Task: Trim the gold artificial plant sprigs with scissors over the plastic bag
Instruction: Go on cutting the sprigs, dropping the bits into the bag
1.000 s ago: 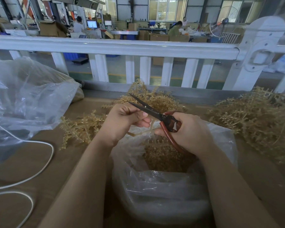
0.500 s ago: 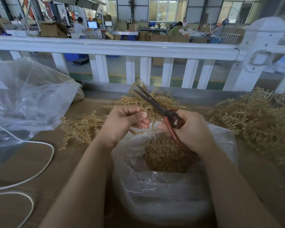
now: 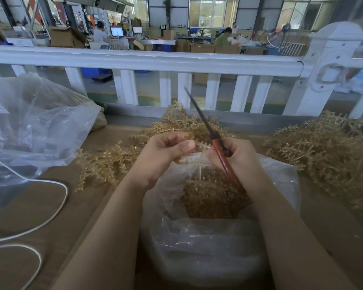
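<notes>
Two hands close together over the plastic bag (image 3: 218, 237). Left hand (image 3: 166, 155) pinching a gold sprig (image 3: 200, 162), stem hanging down into the bag. Right hand (image 3: 237, 162) wrapped round the red handles of the scissors (image 3: 216, 147), blades shut and pointing up and away. Best now: tip the blades down, open them, snip near the pinch, fingers well back, bits dropping straight into the bag.
</notes>
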`<state>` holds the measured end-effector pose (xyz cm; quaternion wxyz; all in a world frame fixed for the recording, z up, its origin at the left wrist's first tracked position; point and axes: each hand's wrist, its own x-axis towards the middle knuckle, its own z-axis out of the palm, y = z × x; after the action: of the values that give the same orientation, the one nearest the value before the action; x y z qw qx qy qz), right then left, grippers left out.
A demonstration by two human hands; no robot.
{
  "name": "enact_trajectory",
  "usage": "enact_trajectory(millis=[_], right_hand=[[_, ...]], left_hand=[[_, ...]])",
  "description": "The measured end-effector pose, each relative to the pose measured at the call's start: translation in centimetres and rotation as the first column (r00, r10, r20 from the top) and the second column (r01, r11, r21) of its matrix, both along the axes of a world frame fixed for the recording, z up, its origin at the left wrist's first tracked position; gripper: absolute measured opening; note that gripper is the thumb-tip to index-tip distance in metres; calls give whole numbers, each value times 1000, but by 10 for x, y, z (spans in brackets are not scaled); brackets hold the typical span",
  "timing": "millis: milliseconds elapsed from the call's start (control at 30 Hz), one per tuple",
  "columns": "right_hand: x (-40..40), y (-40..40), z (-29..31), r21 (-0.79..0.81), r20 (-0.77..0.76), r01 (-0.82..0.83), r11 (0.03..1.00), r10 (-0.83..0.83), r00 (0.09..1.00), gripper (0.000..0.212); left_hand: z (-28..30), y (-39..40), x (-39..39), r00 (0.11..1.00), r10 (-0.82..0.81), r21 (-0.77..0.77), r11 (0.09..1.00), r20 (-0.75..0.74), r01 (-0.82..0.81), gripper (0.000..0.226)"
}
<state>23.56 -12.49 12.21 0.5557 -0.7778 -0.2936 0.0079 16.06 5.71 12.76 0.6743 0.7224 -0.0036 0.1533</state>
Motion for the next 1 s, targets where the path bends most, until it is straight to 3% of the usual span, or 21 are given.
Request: enact_trajectory(millis=[100, 200, 300, 400, 467, 567, 733, 900, 1000], right_hand=[[-1, 1, 2, 139, -50, 4, 990, 3, 999, 16], [-3, 1, 4, 316, -96, -16, 949, 49, 994, 30], [-5, 1, 5, 463, -139, -13, 886, 87, 986, 25], [-4, 3, 3, 535, -140, -22, 844, 114, 984, 15], [-6, 5, 3, 549, -143, -13, 836, 109, 984, 16], [-10, 7, 4, 533, -143, -18, 846, 111, 984, 13], [-7, 6, 4, 395, -138, 34, 918, 23, 990, 17], [-6, 11, 4, 285, -127, 52, 957, -16, 992, 12], [-6, 12, 4, 296, -153, 82, 952, -37, 988, 17]], left_hand=[[-5, 2, 3, 997, -7, -89, 996, -81, -1, 78], [-8, 2, 2, 980, -12, -137, 990, -201, -15, 92], [-10, 3, 1, 965, -66, -178, 984, -253, 21, 70], [-8, -2, 0, 929, -208, -4, 976, -307, 217, 56], [-6, -8, -1, 916, -259, 34, 959, -307, 283, 56], [-2, -14, -1, 951, -228, -40, 974, -208, 225, 46], [-2, -17, 1, 998, -44, -86, 996, -55, 39, 25], [1, -16, 1, 996, -76, -76, 995, -56, 71, 15], [-1, -16, 2, 994, -95, -73, 993, -59, 91, 8]])
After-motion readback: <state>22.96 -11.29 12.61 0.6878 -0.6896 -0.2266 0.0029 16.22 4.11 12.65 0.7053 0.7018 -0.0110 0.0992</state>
